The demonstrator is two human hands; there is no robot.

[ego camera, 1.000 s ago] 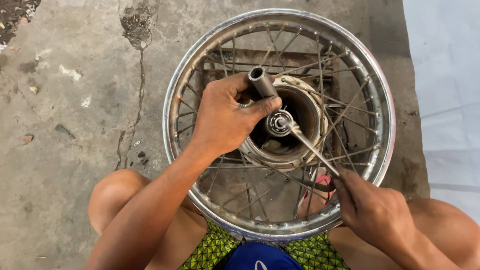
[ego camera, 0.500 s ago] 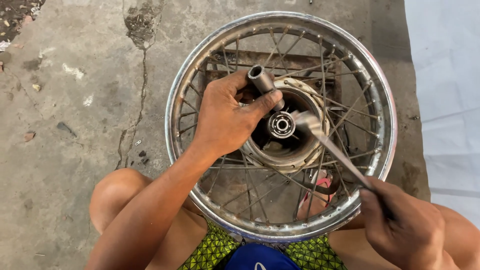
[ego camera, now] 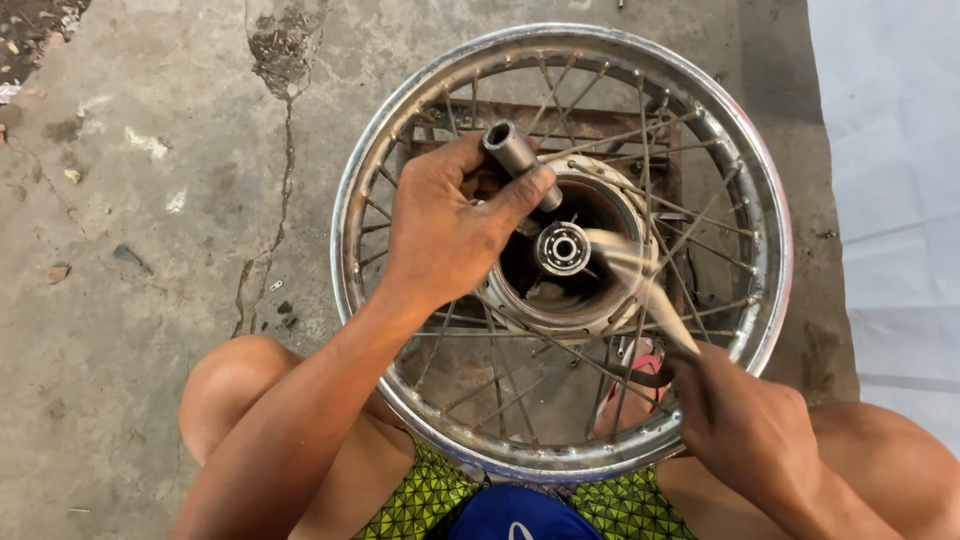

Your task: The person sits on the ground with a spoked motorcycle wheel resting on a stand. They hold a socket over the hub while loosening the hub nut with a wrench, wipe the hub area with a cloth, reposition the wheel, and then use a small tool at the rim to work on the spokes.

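Observation:
A spoked metal wheel rim (ego camera: 770,230) lies flat on the concrete between my knees. Its hub (ego camera: 600,310) holds a round bearing (ego camera: 562,248) at the centre. My left hand (ego camera: 445,230) grips a short grey metal tube (ego camera: 515,155) tilted over the hub's left edge. My right hand (ego camera: 745,425) holds a long metal tool (ego camera: 640,285) by its lower end; the tool is motion-blurred and its head is just right of the bearing.
A rusty metal frame (ego camera: 600,120) lies under the wheel. Cracked concrete floor (ego camera: 150,250) spreads to the left, with a long crack (ego camera: 275,130). A white sheet (ego camera: 890,150) covers the ground on the right. A pink sandal (ego camera: 640,375) shows through the spokes.
The tool's head was on the bearing, then drew back to the right with my right hand; now it swings blurred toward the bearing again. My left hand and tube have barely shifted.

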